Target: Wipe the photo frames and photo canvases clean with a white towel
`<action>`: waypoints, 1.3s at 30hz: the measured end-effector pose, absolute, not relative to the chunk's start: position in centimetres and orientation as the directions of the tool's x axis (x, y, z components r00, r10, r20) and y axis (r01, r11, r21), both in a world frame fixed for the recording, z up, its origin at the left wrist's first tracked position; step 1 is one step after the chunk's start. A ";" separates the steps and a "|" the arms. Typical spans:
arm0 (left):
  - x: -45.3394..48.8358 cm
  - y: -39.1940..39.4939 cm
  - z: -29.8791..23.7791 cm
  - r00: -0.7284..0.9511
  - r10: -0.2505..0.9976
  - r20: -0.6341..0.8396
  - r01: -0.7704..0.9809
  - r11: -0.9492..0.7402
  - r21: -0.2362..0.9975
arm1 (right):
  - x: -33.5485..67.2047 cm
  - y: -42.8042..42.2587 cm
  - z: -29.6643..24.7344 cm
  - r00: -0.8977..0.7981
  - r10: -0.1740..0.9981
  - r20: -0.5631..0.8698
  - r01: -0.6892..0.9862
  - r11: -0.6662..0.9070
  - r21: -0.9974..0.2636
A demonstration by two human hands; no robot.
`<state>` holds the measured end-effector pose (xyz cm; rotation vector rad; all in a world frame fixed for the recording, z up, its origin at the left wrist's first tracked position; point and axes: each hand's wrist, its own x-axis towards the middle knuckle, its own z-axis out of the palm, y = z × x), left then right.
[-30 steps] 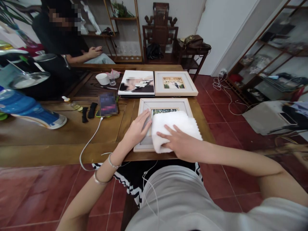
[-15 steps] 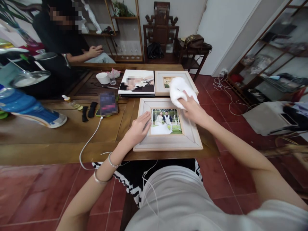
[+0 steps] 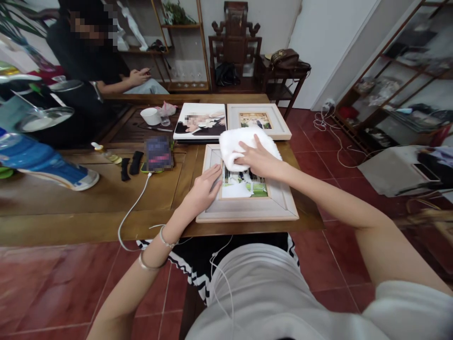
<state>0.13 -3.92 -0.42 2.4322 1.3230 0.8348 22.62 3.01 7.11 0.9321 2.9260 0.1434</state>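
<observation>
A pale wooden picture frame (image 3: pixel 244 211) lies face up at the table's near edge, with a photo (image 3: pixel 261 191) of two people on grass inside it. My left hand (image 3: pixel 202 192) rests on the frame's left border with its fingers stretched out. Under my right hand (image 3: pixel 261 161) is a fluffy white cloth (image 3: pixel 231 141), gripped with the fingers partly spread over it. The cloth covers the upper part of the photo and the frame's top border. Just beyond it lies a second framed photo (image 3: pixel 255 120), and a photo panel (image 3: pixel 201 123) sits to that one's left.
On the wooden table (image 3: pixel 88 198), a phone (image 3: pixel 158 153) with a charging cable lies left of the frame. Near it are black strips (image 3: pixel 135 162), a dropper bottle (image 3: pixel 108 153), a blue-labelled bottle (image 3: pixel 46 158) and a white cup (image 3: pixel 150 116). A person (image 3: pixel 88 52) sits across the table.
My right hand has moved left and toward me with the white cloth, from the frame's upper right corner onto the photo. My left hand has stayed in place.
</observation>
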 end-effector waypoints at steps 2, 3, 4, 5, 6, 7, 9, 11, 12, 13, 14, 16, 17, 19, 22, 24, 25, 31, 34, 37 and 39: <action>0.0 -3.9 -0.7 0.421 0.835 0.354 0.693 -0.548 0.468 | 24.6 2.7 8.3 -0.748 0.656 -0.103 0.645 0.754 0.122; 0.0 -3.9 -0.8 0.422 0.835 0.352 0.694 -0.548 0.467 | 25.6 2.5 8.8 -0.704 0.698 -0.133 0.686 0.717 0.126; 0.0 -3.9 -0.8 0.422 0.835 0.354 0.695 -0.549 0.465 | 26.5 2.3 9.2 -0.657 0.738 -0.156 0.726 0.675 0.131; 0.0 -3.9 -0.8 0.420 0.834 0.359 0.695 -0.550 0.463 | 27.2 2.1 9.6 -0.613 0.771 -0.171 0.760 0.635 0.137; 0.0 -3.9 -0.8 0.419 0.833 0.363 0.695 -0.551 0.463 | 27.9 1.8 9.9 -0.578 0.796 -0.181 0.785 0.603 0.144; 0.0 -3.9 -0.8 0.416 0.832 0.366 0.694 -0.551 0.463 | 28.4 1.4 10.1 -0.559 0.808 -0.186 0.796 0.586 0.152; 0.0 -3.9 -0.8 0.412 0.834 0.368 0.694 -0.548 0.466 | 28.9 0.2 10.2 -0.570 0.798 -0.195 0.784 0.600 0.161; 0.0 -3.9 -0.8 0.410 0.837 0.364 0.694 -0.545 0.471 | 28.9 -1.7 10.3 -0.615 0.761 -0.207 0.748 0.646 0.151; 0.0 -3.9 -0.8 0.410 0.838 0.360 0.695 -0.543 0.472 | 28.9 -3.0 10.4 -0.637 0.741 -0.214 0.732 0.668 0.135; -0.1 -3.9 -0.7 0.408 0.840 0.358 0.696 -0.540 0.473 | 28.9 -4.4 10.5 -0.656 0.720 -0.225 0.717 0.688 0.110; -0.1 -3.9 -0.7 0.407 0.841 0.356 0.697 -0.538 0.475 | 29.0 -5.8 10.7 -0.674 0.699 -0.241 0.704 0.706 0.079; -0.1 -3.9 -0.7 0.404 0.845 0.352 0.699 -0.533 0.477 | 29.4 -8.6 11.2 -0.706 0.649 -0.282 0.678 0.735 -0.003; -0.1 -4.0 -0.7 0.404 0.846 0.349 0.699 -0.531 0.478 | 29.7 -9.9 11.6 -0.721 0.623 -0.303 0.665 0.746 -0.048; 0.0 -4.0 -0.6 0.405 0.846 0.346 0.699 -0.530 0.479 | 30.2 -11.6 12.1 -0.738 0.579 -0.346 0.649 0.751 -0.126; 0.0 -4.0 -0.6 0.410 0.843 0.348 0.700 -0.535 0.473 | 30.3 -11.8 11.9 -0.709 0.593 -0.380 0.685 0.708 -0.173; 0.0 -4.0 -0.5 0.417 0.839 0.351 0.696 -0.543 0.470 | 29.8 -10.3 10.8 -0.685 0.657 -0.316 0.719 0.680 -0.143; 0.0 -4.0 -0.5 0.421 0.836 0.351 0.694 -0.546 0.468 | 29.4 -9.1 10.0 -0.679 0.689 -0.253 0.728 0.675 -0.116; -0.1 -4.1 -0.3 0.425 0.839 0.340 0.701 -0.543 0.463 | 27.9 0.4 5.6 -0.593 0.799 0.104 0.803 0.596 -0.005; 0.0 -4.1 -0.3 0.424 0.839 0.340 0.696 -0.543 0.470 | 27.3 3.2 4.9 -0.547 0.823 0.151 0.835 0.551 0.019; 0.0 -4.1 -0.2 0.411 0.845 0.341 0.694 -0.533 0.484 | 26.5 2.9 4.9 -0.558 0.824 0.093 0.830 0.555 0.062; 0.0 -4.1 -0.2 0.407 0.847 0.342 0.692 -0.530 0.490 | 26.3 1.0 5.4 -0.579 0.815 0.017 0.813 0.575 0.091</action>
